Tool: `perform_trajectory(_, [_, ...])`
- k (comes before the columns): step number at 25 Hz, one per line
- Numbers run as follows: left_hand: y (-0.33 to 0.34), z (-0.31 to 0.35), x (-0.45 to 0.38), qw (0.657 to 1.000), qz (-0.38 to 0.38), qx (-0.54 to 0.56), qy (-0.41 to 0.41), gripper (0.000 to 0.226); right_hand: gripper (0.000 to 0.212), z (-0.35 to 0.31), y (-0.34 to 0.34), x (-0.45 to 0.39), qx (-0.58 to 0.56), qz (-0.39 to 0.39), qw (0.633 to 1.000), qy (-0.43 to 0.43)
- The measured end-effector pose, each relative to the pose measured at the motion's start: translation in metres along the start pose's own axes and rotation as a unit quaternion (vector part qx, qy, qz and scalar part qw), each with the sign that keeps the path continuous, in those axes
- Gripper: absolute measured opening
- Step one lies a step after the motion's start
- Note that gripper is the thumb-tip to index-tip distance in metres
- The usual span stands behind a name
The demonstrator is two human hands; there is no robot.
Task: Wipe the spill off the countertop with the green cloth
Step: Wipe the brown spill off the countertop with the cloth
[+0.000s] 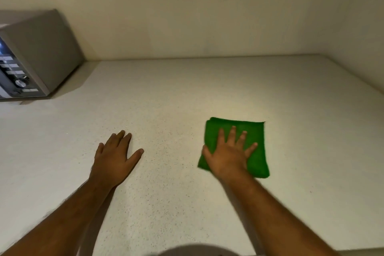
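A folded green cloth (254, 131) lies flat on the pale speckled countertop (176, 93), right of centre. My right hand (228, 151) presses down on the cloth with fingers spread, palm over its near-left part. My left hand (116, 155) rests flat on the bare countertop to the left, fingers apart, holding nothing. I cannot make out a spill on the surface; whatever is under the cloth is hidden.
A grey microwave (41, 48) with buttons and a dial stands at the back left against the wall. Plain walls meet the countertop at the back and on the right. The counter's front edge (311, 249) runs along the bottom.
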State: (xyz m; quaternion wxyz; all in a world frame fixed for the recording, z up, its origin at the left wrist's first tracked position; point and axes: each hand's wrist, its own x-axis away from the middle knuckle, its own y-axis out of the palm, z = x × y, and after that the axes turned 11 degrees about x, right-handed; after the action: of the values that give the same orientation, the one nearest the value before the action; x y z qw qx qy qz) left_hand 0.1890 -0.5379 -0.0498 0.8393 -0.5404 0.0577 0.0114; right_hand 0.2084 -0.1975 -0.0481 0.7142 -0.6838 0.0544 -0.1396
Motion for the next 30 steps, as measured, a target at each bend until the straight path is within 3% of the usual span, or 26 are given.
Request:
perform_trajectory(7, [0.001,-0.001,0.002,1.000,0.002,0.008,-0.007,0.090,0.092,-0.108,-0.009,0.049,0.017,0.021,0.966,-0.259])
perform_trajectory(13, [0.001,-0.004,0.002,1.000,0.001,0.015,-0.004,0.090,0.083,-0.074,0.005,0.058,-0.027,0.045,0.940,-0.337])
perform_trajectory(16, [-0.001,-0.003,-0.001,1.000,0.004,0.020,-0.007,0.088,0.083,-0.026,0.018,0.057,-0.038,0.057,0.949,-0.306])
perform_trajectory(19, [0.001,-0.005,0.007,1.000,-0.002,0.011,0.000,0.088,0.086,0.024,0.016,0.034,-0.028,0.037,0.979,-0.201])
perform_trajectory(24, [-0.004,0.017,-0.005,0.996,-0.044,0.047,-0.060,0.086,0.088,0.092,0.005,-0.035,-0.011,0.026,0.999,-0.044])
perform_trajectory(27, [0.019,0.068,-0.010,0.993,-0.084,0.078,0.003,0.083,0.091,0.093,-0.004,-0.063,-0.014,-0.008,1.000,0.002])
perform_trajectory(30, [0.048,0.119,-0.011,0.995,-0.067,0.075,0.000,0.083,0.093,0.058,-0.023,-0.078,-0.046,-0.042,0.997,-0.035])
